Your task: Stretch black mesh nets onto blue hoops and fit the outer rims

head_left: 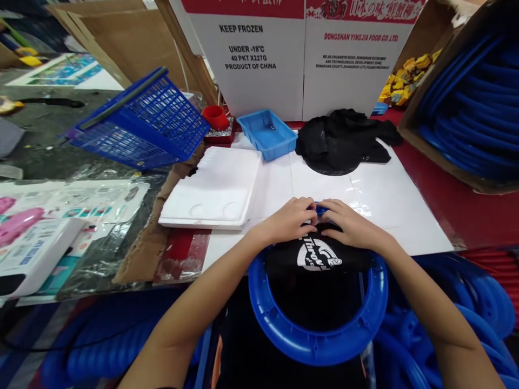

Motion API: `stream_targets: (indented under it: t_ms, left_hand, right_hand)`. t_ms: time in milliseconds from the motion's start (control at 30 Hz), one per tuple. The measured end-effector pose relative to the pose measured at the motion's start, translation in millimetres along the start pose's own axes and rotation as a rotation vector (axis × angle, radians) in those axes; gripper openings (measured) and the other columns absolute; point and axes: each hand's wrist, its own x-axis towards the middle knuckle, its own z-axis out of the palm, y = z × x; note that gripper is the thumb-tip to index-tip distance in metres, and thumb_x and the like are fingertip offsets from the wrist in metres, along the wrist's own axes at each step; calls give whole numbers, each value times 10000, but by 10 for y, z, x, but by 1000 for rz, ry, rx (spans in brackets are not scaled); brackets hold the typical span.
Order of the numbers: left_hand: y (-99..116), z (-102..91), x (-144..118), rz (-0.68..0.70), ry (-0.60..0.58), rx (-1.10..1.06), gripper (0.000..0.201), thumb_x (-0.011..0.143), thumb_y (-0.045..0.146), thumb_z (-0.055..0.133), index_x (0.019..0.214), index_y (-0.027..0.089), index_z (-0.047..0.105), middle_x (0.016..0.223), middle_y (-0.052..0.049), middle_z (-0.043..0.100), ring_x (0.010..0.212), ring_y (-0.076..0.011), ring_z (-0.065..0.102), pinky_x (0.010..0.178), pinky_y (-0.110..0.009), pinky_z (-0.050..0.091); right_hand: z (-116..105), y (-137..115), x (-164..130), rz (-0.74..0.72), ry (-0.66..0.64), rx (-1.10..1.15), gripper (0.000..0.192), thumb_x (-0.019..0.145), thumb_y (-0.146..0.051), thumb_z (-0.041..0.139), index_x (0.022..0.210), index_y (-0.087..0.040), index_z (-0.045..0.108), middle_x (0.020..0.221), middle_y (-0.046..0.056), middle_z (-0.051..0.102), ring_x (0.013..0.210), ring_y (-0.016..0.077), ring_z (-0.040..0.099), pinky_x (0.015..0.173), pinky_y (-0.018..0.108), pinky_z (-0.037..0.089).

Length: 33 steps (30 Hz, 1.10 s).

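A blue plastic ring (318,347) rests against the table's near edge, in front of my body. Black fabric (279,258) with a round white print and lettering wraps over its far part. My left hand (290,220) is closed at the far side, fingers bent over the fabric and rim. Opposite it, my right hand (349,226) grips the same stretch, and the two sets of fingertips nearly meet. Between them a small bit of bright blue plastic shows. My fingers hide the exact hold on the rim.
Beyond my hands lie a heap of black mesh fabric (344,141), a light blue tray (270,135) and a white foam slab (217,186). A blue basket (141,121) tilts at the left. Stacked blue rings (478,108) fill a carton at right; more rings (409,346) sit below the table.
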Motion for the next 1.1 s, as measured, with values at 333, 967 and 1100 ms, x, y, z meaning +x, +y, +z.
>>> stream_targets:
  t_ms: [333,967,1100]
  left_hand:
    - [58,-40,94,-52,87,-197,26,1003,218,671,1016,206,690,988,-26,751,944,-219,699,926,-386,530]
    - [98,165,187,47,115,169,251,1033,145,560,1158,172,776,1127,-103,718,1021,-233,703,818,-340,596]
    - [132,150,183,57,80,261,248,1050,147,524,1173,176,738,1158,-108,700,1059,-240,681,789,-332,585]
  right_hand:
    - [-21,47,-46,213,204,280,128,1009,-348,727,955,-234,709,1400,108,717,1298,294,689,1142,542,528]
    - [-18,151,45,429,251,323,187,962,-317,661,830,-223,755,1141,58,689,1059,238,671,999,450,517]
    - [-40,161,54,465,238,381,176,907,-314,688,778,-213,756,1139,49,670,1030,228,647,983,433,505]
